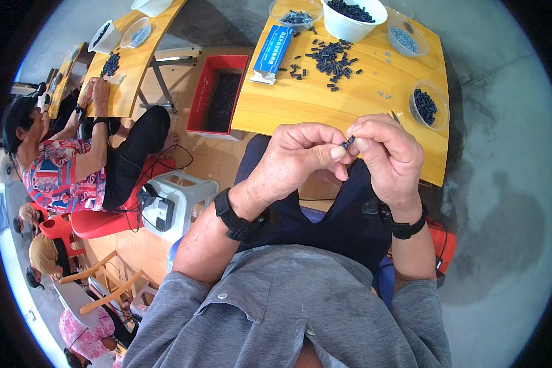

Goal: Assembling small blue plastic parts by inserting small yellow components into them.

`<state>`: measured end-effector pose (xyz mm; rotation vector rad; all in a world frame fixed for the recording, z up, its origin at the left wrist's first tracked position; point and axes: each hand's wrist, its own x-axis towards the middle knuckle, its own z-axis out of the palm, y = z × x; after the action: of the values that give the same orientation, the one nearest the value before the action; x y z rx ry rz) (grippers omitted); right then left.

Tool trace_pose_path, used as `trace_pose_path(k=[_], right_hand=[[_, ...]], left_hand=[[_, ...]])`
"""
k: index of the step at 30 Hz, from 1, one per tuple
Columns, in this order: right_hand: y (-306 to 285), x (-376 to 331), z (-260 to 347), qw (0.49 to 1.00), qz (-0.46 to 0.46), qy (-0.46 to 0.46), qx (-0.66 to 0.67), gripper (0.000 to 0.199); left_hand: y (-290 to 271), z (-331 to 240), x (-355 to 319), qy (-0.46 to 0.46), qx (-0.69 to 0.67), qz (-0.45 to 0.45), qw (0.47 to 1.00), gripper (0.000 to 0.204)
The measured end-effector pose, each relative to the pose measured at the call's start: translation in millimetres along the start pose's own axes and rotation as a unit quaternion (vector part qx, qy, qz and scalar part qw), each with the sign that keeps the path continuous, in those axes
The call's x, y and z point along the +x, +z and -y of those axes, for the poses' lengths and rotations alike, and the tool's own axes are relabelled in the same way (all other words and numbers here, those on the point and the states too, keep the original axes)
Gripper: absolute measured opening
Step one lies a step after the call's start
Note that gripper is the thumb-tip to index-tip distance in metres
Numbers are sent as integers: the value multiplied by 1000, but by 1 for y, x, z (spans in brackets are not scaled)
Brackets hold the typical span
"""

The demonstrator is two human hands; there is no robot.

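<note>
grey shirt [288,294] below, two hands [303,150] [391,153] pinch dark piece [348,143]

a shared small-parts workshop

we seem to be in a handwork workshop: small black cylindrical pieces [333,59] lie heaped on our yellow wooden table [273,113], a white bowl [345,30] holds more, and a co-worker [67,175] sits at a similar table [129,76] with matching bowls and dark pieces.
</note>
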<state>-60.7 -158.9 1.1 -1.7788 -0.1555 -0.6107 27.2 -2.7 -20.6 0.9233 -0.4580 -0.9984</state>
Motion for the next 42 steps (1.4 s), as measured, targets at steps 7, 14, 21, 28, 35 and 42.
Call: trace_pose_path(k=[7,14,21,28,35,42], right_hand=[[0,2,-2,999,2,-19,-37,7],[-3,5,-5,997,18,-36,-68,7],[0,2,-10,990,16,-73,-120,8],[1,5,-13,991,33,-85,-102,9],[1,5,-16,991,24,-76,-108,9],[1,-6,-20,995,26,-53,-75,10]], left_hand=[[0,0,2,-3,8,-1,1000,12],[-3,4,4,-2,-3,-6,1000,12],[-4,8,5,-34,-36,-20,999,13],[-9,8,3,-42,-45,8,998,17],[-4,10,8,-34,-51,-4,998,14],[3,13,6,-36,-8,-20,999,12]])
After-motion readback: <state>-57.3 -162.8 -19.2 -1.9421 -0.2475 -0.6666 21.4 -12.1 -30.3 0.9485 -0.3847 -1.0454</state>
